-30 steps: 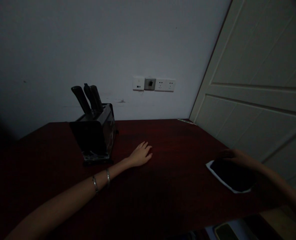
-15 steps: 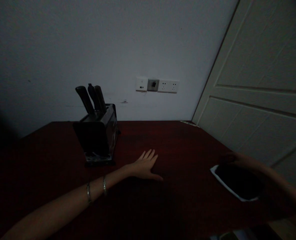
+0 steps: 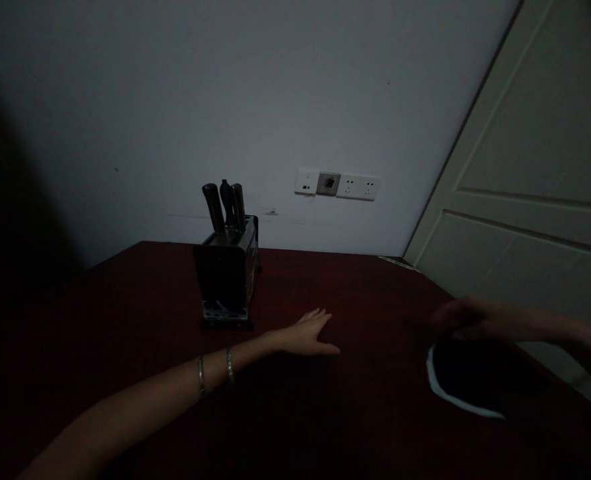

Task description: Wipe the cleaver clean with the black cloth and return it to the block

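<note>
My left hand (image 3: 308,335) rests on the dark red tabletop (image 3: 295,280), palm down with thumb and fingers stretched out. Two metal bracelets circle that wrist. At the right, my right hand (image 3: 480,320) is blurred, its fingers curled at the upper edge of a dark, flat, flexible-looking thing with a white border (image 3: 462,401). Its exact kind cannot be made out in the dim light. A black knife block (image 3: 225,280) stands behind my left forearm, with several dark-handled tools (image 3: 228,207) upright in it.
A pale wall (image 3: 225,100) rises behind the table, carrying a row of sockets and switches (image 3: 338,185). To the right stands a panelled, light-coloured door (image 3: 515,173). A thin pale strip (image 3: 398,263) lies at the far right corner of the tabletop.
The view has turned, so the knife block and wall sockets sit further right in the picture. The white border of the dark thing has become more curved. My left hand stays flat on the table.
</note>
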{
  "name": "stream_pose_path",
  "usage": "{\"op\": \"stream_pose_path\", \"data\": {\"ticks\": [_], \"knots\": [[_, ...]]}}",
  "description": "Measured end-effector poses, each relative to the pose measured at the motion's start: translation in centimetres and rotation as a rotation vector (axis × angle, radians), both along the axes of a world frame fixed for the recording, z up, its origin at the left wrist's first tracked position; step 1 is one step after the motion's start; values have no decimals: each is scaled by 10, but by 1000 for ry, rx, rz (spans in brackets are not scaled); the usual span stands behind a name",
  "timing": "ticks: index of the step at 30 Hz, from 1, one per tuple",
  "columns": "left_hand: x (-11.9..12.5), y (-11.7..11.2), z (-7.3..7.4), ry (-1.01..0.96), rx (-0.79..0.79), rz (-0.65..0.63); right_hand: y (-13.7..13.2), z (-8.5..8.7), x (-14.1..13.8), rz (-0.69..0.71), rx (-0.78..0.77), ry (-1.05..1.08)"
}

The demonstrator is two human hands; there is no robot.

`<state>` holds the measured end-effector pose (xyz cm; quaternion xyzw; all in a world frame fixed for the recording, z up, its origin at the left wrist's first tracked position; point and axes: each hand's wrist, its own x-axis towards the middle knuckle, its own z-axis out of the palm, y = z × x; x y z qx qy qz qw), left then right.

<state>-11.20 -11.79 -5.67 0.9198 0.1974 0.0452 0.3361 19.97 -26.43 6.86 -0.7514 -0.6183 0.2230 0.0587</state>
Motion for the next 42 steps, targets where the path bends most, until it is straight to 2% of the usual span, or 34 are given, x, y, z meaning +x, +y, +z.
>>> {"op": "stream_pose_path", "data": {"ticks": [2, 5, 7, 9, 10, 12, 14, 17, 21, 24, 27, 29, 31, 33, 38, 42], "knots": [[-10, -8, 9, -75, -105, 40, 5, 18, -32, 132, -53, 157], [-29, -25, 22, -203, -250, 28, 13, 39, -89, 217, 1, 182], [-43, -36, 25, -341, -353, -37, 20, 48, -127, 315, 6, 232], [-58, -45, 23, -500, -481, -42, 29, 52, -159, 412, 39, 276], [-67, -48, 22, -561, -546, 6, 34, 52, -172, 461, 52, 306], [-87, -53, 18, -616, -637, 183, 46, 48, -195, 552, 86, 373], [-112, -55, 17, -611, -664, 364, 58, 40, -216, 621, 123, 457], [-154, -57, 19, -606, -641, 535, 77, 17, -245, 645, 144, 599], [-208, -55, 14, -523, -566, 702, 102, -33, -283, 554, 105, 703], [-238, -47, 7, -396, -380, 773, 114, -74, -302, 480, 71, 644], [-256, -39, 6, -235, -1, 723, 116, -100, -310, 504, 118, 499], [-259, -39, 8, -138, 275, 622, 112, -109, -309, 564, 221, 376], [-255, -42, 10, -44, 452, 507, 106, -112, -305, 630, 291, 270], [-246, -49, 9, 52, 493, 395, 98, -113, -300, 697, 317, 206], [-223, -62, 3, 207, 378, 117, 71, -113, -289, 895, 282, 136], [-219, -53, 5, 207, 347, 16, 55, -118, -279, 862, 230, 68]]}}
